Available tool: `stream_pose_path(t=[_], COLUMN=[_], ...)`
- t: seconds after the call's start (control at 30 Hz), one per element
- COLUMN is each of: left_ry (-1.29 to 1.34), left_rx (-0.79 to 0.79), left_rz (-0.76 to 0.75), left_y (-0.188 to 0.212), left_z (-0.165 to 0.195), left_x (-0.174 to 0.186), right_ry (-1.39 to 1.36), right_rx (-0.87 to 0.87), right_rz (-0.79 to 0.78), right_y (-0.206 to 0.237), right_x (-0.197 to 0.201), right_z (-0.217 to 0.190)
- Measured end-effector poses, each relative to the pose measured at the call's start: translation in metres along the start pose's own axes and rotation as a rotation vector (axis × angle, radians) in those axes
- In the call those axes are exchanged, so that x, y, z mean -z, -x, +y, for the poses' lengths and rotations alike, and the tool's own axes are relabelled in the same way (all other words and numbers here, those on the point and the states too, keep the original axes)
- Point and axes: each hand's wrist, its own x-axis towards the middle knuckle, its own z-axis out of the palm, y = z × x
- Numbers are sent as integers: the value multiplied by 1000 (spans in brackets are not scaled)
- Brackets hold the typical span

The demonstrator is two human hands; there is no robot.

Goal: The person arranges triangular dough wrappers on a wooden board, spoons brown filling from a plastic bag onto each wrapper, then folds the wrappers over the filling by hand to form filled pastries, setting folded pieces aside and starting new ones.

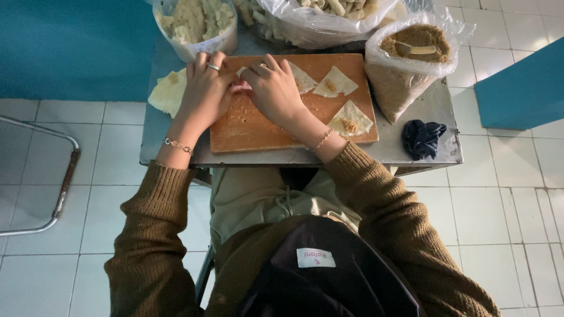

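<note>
On the far-left part of the cutting board [258,126], I roll a wrapper.
My left hand [202,94] and right hand [273,91] curl together over the wrapper [241,71], pinning it; filled wrappers [351,119] wait right, beside the filling bag [405,64].

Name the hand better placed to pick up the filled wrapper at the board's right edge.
Right hand, probably: the filled wrapper lies on its side of the board, while the left hand would have to cross over.
</note>
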Motion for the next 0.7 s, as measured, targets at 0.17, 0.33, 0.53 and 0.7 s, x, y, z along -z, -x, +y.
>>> stream_pose_path(t=[0.17, 0.33, 0.53, 0.7], left_ry=[36, -32, -108, -95], left_rx=[96, 85, 25, 17], left_rz=[-20, 73, 56, 20], left_y=[-6, 0, 2, 1], left_z=[2, 12, 9, 4], left_x=[4, 6, 2, -3], right_ry=[-90, -180, -121, -21], right_rx=[-64, -134, -159, 2], right_rz=[-67, -149, -106, 67], right_y=[-7, -16, -16, -7], right_x=[-3, 1, 5, 7], right_z=[12, 22, 19, 13])
